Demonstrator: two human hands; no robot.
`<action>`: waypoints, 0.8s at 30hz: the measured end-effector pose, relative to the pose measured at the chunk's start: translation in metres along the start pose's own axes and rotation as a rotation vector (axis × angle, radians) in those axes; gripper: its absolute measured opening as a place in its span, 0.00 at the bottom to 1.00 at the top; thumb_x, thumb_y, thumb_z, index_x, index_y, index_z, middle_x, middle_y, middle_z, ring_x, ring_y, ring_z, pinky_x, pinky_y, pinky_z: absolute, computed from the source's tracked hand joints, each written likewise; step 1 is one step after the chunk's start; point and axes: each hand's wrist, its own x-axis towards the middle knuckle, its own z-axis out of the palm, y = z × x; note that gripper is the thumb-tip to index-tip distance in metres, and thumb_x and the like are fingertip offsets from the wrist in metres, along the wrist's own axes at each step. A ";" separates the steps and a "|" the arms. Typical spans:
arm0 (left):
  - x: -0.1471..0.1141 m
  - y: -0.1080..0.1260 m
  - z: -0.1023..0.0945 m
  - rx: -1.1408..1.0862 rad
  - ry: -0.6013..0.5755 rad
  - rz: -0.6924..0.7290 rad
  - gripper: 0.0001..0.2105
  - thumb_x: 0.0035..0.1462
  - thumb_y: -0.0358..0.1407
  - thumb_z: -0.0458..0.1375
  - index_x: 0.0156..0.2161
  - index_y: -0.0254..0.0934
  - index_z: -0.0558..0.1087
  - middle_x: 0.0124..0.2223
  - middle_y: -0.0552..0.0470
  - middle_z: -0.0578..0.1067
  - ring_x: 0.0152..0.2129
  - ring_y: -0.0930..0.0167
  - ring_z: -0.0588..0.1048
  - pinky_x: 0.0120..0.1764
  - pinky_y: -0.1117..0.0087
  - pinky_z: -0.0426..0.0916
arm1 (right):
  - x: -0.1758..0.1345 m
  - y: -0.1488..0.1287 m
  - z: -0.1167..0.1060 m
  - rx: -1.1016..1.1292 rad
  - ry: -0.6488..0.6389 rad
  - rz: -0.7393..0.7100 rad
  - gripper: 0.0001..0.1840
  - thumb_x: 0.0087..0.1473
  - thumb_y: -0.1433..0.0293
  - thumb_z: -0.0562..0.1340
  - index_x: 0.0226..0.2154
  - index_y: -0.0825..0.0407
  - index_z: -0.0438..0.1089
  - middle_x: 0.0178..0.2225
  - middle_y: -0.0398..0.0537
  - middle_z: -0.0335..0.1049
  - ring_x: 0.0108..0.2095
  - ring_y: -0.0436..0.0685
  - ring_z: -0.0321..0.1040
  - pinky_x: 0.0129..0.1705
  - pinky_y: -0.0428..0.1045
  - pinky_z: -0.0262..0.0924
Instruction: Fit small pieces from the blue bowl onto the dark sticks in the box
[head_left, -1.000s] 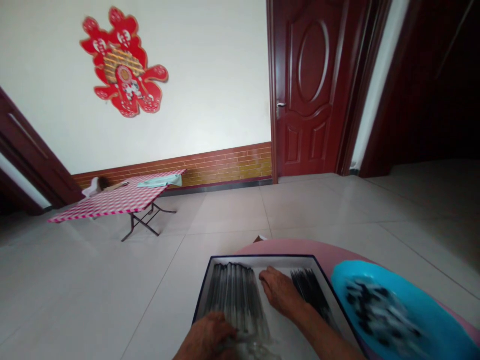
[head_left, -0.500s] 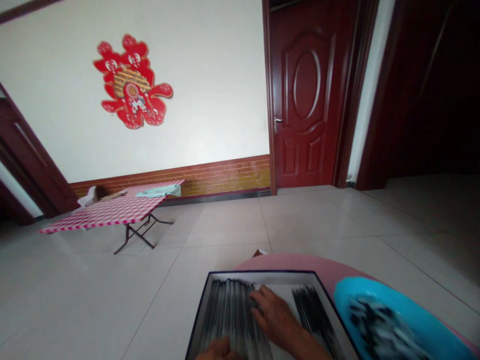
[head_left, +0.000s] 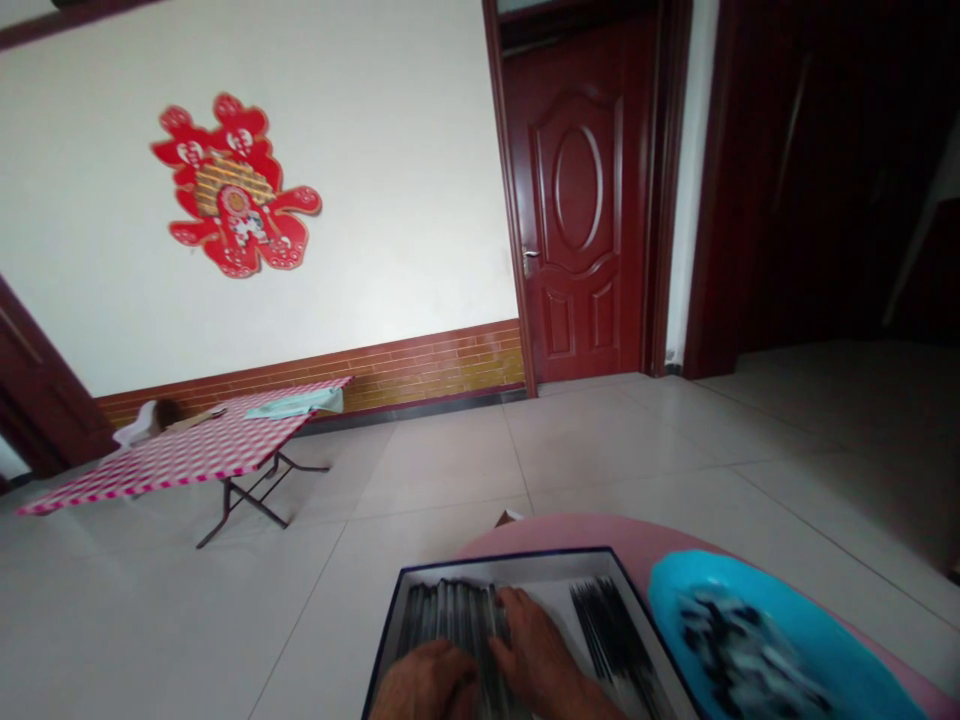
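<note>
A shallow white box (head_left: 562, 568) with a dark blue rim sits at the bottom centre. A packed row of thin dark rods (head_left: 454, 605), apparently in clear sleeves, fills its left side. My left hand (head_left: 427, 680) lies over the near part of this row; its fingers curl downward and their tips are hidden. My right hand (head_left: 538, 655) rests against the row's right edge, thumb and fingers apart, touching the rods. Farther right in the box lies a separate bundle of thin black sticks (head_left: 611, 625).
The box stands on a round pink table (head_left: 630, 535). To its right a blue basin (head_left: 847, 640) holds blurred black and whitish pieces (head_left: 742, 650). Beyond are a folding table with a red-checked cover (head_left: 187, 450), a pale green cloth (head_left: 292, 403) and a red door (head_left: 577, 200).
My left hand has come farther up into view over the rods. My right hand stays at the row's right edge, its fingers shifted slightly. The view has swung a little to the right.
</note>
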 end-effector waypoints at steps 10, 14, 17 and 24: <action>0.082 0.009 -0.002 0.131 0.155 -0.173 0.13 0.56 0.34 0.48 0.37 0.34 0.74 0.37 0.42 0.76 0.36 0.64 0.73 0.38 0.68 0.61 | 0.012 0.007 0.006 0.130 0.075 0.111 0.21 0.42 0.75 0.56 0.42 0.49 0.66 0.36 0.51 0.73 0.38 0.59 0.69 0.40 0.50 0.60; 0.087 -0.001 0.010 0.063 0.231 -0.176 0.14 0.58 0.34 0.46 0.39 0.37 0.74 0.37 0.45 0.76 0.37 0.65 0.73 0.39 0.70 0.61 | 0.018 0.007 0.003 0.185 0.022 0.145 0.21 0.39 0.75 0.57 0.40 0.48 0.66 0.29 0.47 0.73 0.34 0.58 0.69 0.36 0.49 0.60; 0.082 -0.003 0.009 -0.056 0.285 -0.142 0.14 0.59 0.35 0.45 0.40 0.39 0.73 0.36 0.46 0.77 0.35 0.66 0.74 0.37 0.70 0.61 | 0.019 -0.002 -0.005 0.187 0.052 0.189 0.24 0.37 0.76 0.56 0.42 0.51 0.66 0.29 0.48 0.72 0.33 0.58 0.69 0.37 0.50 0.59; 0.081 0.006 0.005 -0.399 0.366 -0.069 0.16 0.58 0.43 0.46 0.35 0.39 0.75 0.31 0.47 0.76 0.30 0.66 0.73 0.34 0.71 0.62 | 0.019 -0.013 -0.037 0.456 0.098 0.166 0.36 0.37 0.76 0.51 0.54 0.60 0.55 0.29 0.48 0.70 0.31 0.55 0.67 0.36 0.48 0.61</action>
